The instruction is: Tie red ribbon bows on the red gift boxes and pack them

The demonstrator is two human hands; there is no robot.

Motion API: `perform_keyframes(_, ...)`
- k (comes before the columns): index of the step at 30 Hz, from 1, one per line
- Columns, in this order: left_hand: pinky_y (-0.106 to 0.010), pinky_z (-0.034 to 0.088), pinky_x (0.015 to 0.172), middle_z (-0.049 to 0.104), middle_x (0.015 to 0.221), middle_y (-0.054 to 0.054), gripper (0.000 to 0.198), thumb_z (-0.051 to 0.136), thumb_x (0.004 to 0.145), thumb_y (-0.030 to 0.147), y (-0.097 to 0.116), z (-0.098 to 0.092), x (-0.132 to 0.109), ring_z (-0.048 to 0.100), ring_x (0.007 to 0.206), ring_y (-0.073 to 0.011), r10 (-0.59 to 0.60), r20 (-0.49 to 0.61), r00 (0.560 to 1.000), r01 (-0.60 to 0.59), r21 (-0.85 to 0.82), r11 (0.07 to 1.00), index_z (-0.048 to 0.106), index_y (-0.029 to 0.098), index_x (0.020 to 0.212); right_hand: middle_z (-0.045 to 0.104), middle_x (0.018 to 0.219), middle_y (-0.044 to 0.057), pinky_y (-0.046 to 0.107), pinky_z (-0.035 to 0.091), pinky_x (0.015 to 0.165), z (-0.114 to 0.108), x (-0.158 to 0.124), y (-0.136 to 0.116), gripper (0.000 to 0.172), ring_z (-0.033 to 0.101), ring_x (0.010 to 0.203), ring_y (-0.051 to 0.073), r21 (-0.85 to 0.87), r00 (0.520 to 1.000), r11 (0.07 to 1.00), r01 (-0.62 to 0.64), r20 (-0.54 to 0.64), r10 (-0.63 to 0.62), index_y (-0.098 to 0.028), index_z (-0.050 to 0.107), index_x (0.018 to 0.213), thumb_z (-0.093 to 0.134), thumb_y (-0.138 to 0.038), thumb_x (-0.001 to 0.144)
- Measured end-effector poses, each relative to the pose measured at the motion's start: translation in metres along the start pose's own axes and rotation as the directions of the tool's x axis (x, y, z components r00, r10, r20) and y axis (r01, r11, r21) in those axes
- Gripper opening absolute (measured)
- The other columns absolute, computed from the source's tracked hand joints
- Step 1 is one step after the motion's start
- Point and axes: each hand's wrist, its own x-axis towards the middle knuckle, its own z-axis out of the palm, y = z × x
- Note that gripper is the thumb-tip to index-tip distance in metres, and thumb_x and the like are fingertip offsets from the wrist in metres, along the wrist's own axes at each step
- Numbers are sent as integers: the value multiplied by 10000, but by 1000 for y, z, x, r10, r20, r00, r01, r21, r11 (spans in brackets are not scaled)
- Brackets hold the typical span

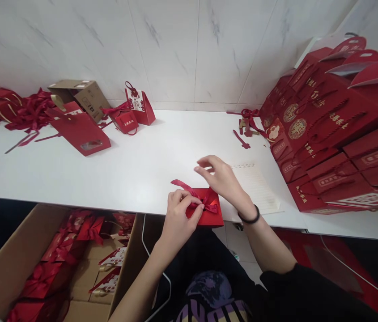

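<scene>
A small red gift box (214, 217) rests at the front edge of the white table, with a dark red ribbon (211, 207) across its top. My left hand (182, 206) pinches the ribbon at the knot, thumb and forefinger together. One ribbon tail (180, 184) sticks out past the box on the far left side. Above and right of the box, my right hand (216, 173) is raised off it, fingers curved with a gap between thumb and forefinger. Nothing shows in that right hand.
A cardboard carton (17, 250) of ribboned red boxes stands below the table at left. Red gift bags (326, 129) are stacked at right, beside a lined paper sheet (259, 190) and loose tags (242, 139). Behind left are red boxes (81, 132) and a brown box (91, 98).
</scene>
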Motion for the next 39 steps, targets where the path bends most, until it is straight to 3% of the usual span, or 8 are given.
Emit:
perform_keyframes(2, -370, 435, 802, 532, 857, -37, 56, 569, 806, 183, 0, 0, 0, 473, 889, -197, 0, -1, 1000, 0, 3, 1000, 618, 210, 805, 625, 795, 28, 270, 426, 640, -15, -19, -1, 215, 569, 728, 168, -39, 997, 997, -74, -29, 72, -202, 551, 775, 498, -388, 872)
perform_keyframes(5, -368, 440, 791, 532, 851, -38, 57, 568, 803, 184, 1, 0, 0, 477, 888, -199, -1, -9, 1000, 1, 3, 1000, 618, 210, 801, 555, 596, -5, 263, 365, 528, -28, -49, -2, 348, 496, 550, 144, -114, 977, 976, -184, 88, 195, -209, 510, 657, 454, -467, 883)
perform_keyframes(8, -358, 446, 784, 533, 847, -36, 53, 569, 802, 192, 3, 1, 0, 480, 885, -198, -1, -9, 1000, 1, -8, 1000, 618, 210, 791, 546, 579, -9, 259, 335, 497, -28, -69, -5, 365, 475, 524, 138, -154, 947, 965, -212, 214, 242, -210, 487, 626, 473, -483, 868)
perform_keyframes(12, -343, 447, 792, 535, 872, -37, 66, 552, 816, 207, 3, 2, -2, 485, 895, -187, -36, -19, 999, 35, -47, 998, 606, 213, 853, 544, 592, -10, 252, 334, 487, -21, -76, -3, 329, 469, 522, 131, -135, 936, 960, -244, 225, 269, -211, 485, 641, 538, -476, 830)
perform_keyframes(16, -305, 466, 749, 514, 944, -43, 142, 533, 819, 259, -2, 0, -5, 514, 887, -165, -220, -58, 974, 204, -207, 957, 522, 205, 950, 533, 594, -20, 243, 340, 492, -20, -73, 4, 286, 464, 530, 123, -53, 927, 960, -276, 251, 280, -207, 496, 649, 563, -429, 815)
perform_keyframes(19, -248, 457, 630, 512, 883, -16, 154, 513, 826, 344, -6, -4, -6, 535, 797, -140, -411, 75, 909, 411, -341, 846, 464, 206, 874, 535, 604, -18, 240, 349, 503, -21, -71, 9, 293, 462, 548, 122, 29, 919, 953, -302, 273, 283, -202, 502, 643, 573, -434, 808)
perform_keyframes(22, -214, 390, 529, 486, 730, 20, 240, 486, 829, 411, -7, -8, -5, 501, 669, -117, -469, 209, 858, 513, -384, 768, 423, 200, 734, 518, 594, -21, 235, 333, 497, -21, -70, 12, 297, 435, 538, 113, 107, 911, 936, -336, 289, 293, -196, 503, 639, 587, -433, 796)
perform_keyframes(39, -210, 262, 518, 296, 593, 52, 310, 461, 835, 363, -12, 5, -14, 284, 551, -91, -415, 194, 889, 448, -558, 698, 328, 190, 615, 440, 507, -36, 232, 258, 481, -17, -65, 30, 396, 361, 493, 90, 447, 881, 779, -440, 383, 278, -182, 460, 528, 683, -464, 693)
